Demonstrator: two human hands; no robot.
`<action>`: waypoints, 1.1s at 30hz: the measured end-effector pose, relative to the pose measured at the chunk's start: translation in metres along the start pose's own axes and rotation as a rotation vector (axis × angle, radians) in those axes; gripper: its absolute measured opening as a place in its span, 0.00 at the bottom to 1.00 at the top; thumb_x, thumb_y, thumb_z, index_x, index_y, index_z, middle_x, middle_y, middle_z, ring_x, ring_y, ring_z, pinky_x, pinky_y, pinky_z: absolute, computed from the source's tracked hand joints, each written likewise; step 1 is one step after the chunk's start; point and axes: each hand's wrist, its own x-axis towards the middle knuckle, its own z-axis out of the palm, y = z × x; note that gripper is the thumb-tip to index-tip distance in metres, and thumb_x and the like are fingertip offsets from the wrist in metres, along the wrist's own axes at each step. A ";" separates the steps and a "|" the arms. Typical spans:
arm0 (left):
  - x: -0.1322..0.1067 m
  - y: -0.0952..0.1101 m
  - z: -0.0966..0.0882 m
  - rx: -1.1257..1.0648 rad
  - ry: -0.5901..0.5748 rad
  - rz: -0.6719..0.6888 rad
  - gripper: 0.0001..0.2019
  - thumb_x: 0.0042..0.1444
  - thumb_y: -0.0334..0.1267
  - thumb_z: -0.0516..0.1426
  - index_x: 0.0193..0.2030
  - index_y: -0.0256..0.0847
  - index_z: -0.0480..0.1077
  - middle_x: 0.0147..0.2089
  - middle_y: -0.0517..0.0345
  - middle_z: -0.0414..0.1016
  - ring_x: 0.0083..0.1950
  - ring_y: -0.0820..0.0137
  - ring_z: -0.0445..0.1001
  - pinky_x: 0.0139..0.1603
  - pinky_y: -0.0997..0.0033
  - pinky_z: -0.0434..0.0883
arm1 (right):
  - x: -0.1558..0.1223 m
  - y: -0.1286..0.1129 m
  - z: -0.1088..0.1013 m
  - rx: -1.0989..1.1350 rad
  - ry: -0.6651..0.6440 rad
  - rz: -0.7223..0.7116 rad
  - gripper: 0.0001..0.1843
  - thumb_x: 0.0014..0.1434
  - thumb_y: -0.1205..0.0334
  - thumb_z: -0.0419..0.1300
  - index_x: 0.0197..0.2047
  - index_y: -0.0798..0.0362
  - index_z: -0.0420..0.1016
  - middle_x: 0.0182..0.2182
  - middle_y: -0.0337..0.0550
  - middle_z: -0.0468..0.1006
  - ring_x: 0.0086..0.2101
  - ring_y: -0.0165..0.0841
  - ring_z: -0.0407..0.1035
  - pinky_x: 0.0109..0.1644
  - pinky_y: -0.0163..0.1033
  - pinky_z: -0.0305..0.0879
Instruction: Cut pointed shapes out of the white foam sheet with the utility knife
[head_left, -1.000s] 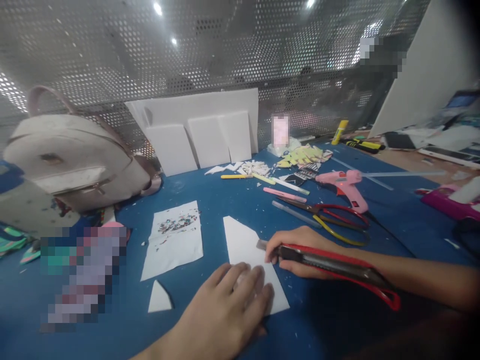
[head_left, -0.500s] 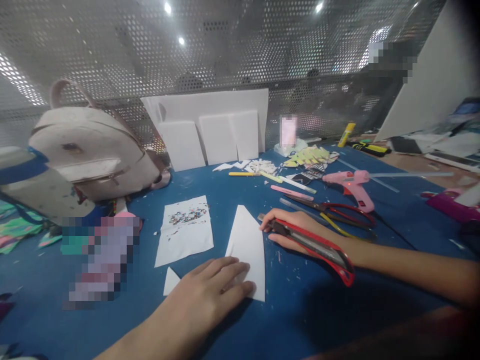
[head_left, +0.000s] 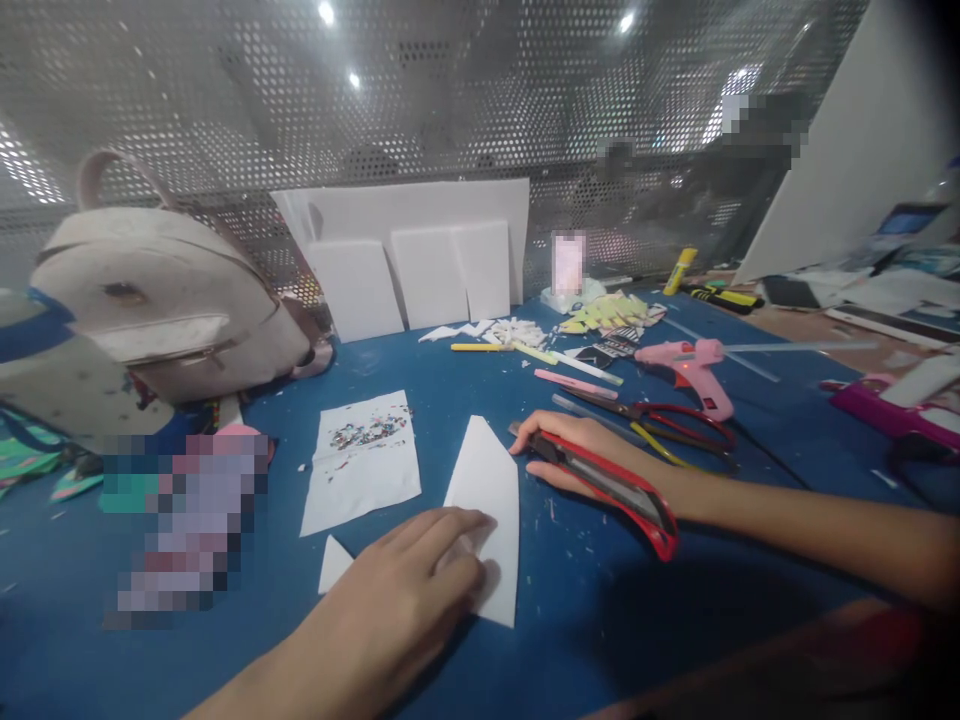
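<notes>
My left hand point(head_left: 409, 580) rests over the lower left of a white pointed piece of board point(head_left: 480, 480), its fingers slightly bent and touching the surface. Part of the piece is hidden beneath that hand. My right hand point(head_left: 570, 445) is closed around a red utility knife point(head_left: 611, 485). The knife's tip end points left, close to the piece's right edge, and its red butt end points down to the right. A small white triangular scrap point(head_left: 334, 565) lies by my left wrist. Beyond it is a white sheet point(head_left: 360, 480) scattered with coloured bits.
A pink glue gun point(head_left: 694, 370), red-handled scissors point(head_left: 682, 420) and several pens lie right on the blue table point(head_left: 525, 670). White panels point(head_left: 450, 270) lean at the back. A backpack point(head_left: 165, 300) stands left. White scraps point(head_left: 514, 332) and a yellow glue stick point(head_left: 679, 271) sit farther back.
My left fingers have drawn closer together and bent more on the white piece. The piece has shifted slightly toward me. The knife stays in my right hand, and the whole view has moved a little.
</notes>
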 end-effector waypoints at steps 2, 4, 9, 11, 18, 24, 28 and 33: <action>-0.001 0.000 0.001 -0.004 0.007 -0.012 0.10 0.67 0.31 0.49 0.50 0.38 0.68 0.61 0.45 0.68 0.56 0.60 0.72 0.50 0.58 0.77 | -0.007 -0.006 0.002 0.043 -0.022 0.010 0.09 0.61 0.60 0.58 0.45 0.51 0.69 0.37 0.41 0.77 0.33 0.31 0.71 0.38 0.36 0.64; -0.002 0.000 0.002 -0.013 0.011 0.001 0.11 0.67 0.31 0.49 0.52 0.37 0.68 0.59 0.46 0.70 0.55 0.61 0.72 0.51 0.58 0.77 | -0.014 -0.014 0.004 0.105 -0.076 0.039 0.08 0.60 0.62 0.58 0.43 0.52 0.69 0.35 0.39 0.77 0.32 0.30 0.71 0.38 0.35 0.64; 0.000 0.000 0.002 0.059 0.011 0.074 0.14 0.65 0.31 0.51 0.56 0.38 0.67 0.59 0.49 0.72 0.56 0.59 0.72 0.53 0.55 0.76 | -0.025 -0.025 -0.005 0.256 -0.216 0.095 0.10 0.57 0.61 0.62 0.42 0.51 0.70 0.34 0.37 0.78 0.33 0.30 0.72 0.37 0.34 0.64; 0.002 0.000 0.002 0.099 -0.002 0.084 0.15 0.64 0.34 0.52 0.57 0.39 0.67 0.60 0.47 0.70 0.57 0.56 0.71 0.53 0.52 0.76 | -0.023 -0.025 -0.013 0.277 -0.203 0.115 0.10 0.63 0.57 0.57 0.46 0.51 0.70 0.32 0.37 0.76 0.31 0.29 0.70 0.34 0.34 0.63; 0.011 -0.001 0.018 0.264 0.030 0.133 0.39 0.58 0.64 0.50 0.66 0.34 0.60 0.69 0.32 0.56 0.68 0.39 0.57 0.53 0.38 0.71 | 0.002 -0.009 -0.029 0.150 0.040 0.052 0.13 0.70 0.55 0.48 0.43 0.52 0.70 0.34 0.38 0.75 0.32 0.28 0.68 0.37 0.34 0.62; 0.009 -0.006 0.029 0.310 0.025 0.118 0.30 0.63 0.54 0.52 0.67 0.40 0.60 0.70 0.39 0.58 0.68 0.43 0.58 0.54 0.45 0.73 | 0.013 0.000 -0.020 0.078 0.025 0.018 0.10 0.65 0.57 0.56 0.46 0.52 0.72 0.35 0.37 0.77 0.33 0.28 0.70 0.38 0.34 0.63; 0.006 -0.010 0.032 0.385 0.060 0.159 0.27 0.67 0.54 0.46 0.67 0.43 0.60 0.68 0.42 0.61 0.68 0.45 0.60 0.53 0.48 0.75 | 0.013 0.007 -0.012 0.050 0.064 -0.026 0.08 0.60 0.62 0.59 0.43 0.52 0.71 0.34 0.37 0.78 0.32 0.27 0.71 0.37 0.32 0.63; 0.005 -0.006 0.041 0.432 0.131 0.057 0.24 0.66 0.50 0.47 0.68 0.52 0.59 0.70 0.53 0.60 0.69 0.52 0.60 0.59 0.53 0.71 | 0.013 0.014 -0.004 0.029 0.084 -0.001 0.08 0.60 0.60 0.57 0.42 0.53 0.68 0.26 0.34 0.75 0.24 0.25 0.67 0.28 0.30 0.58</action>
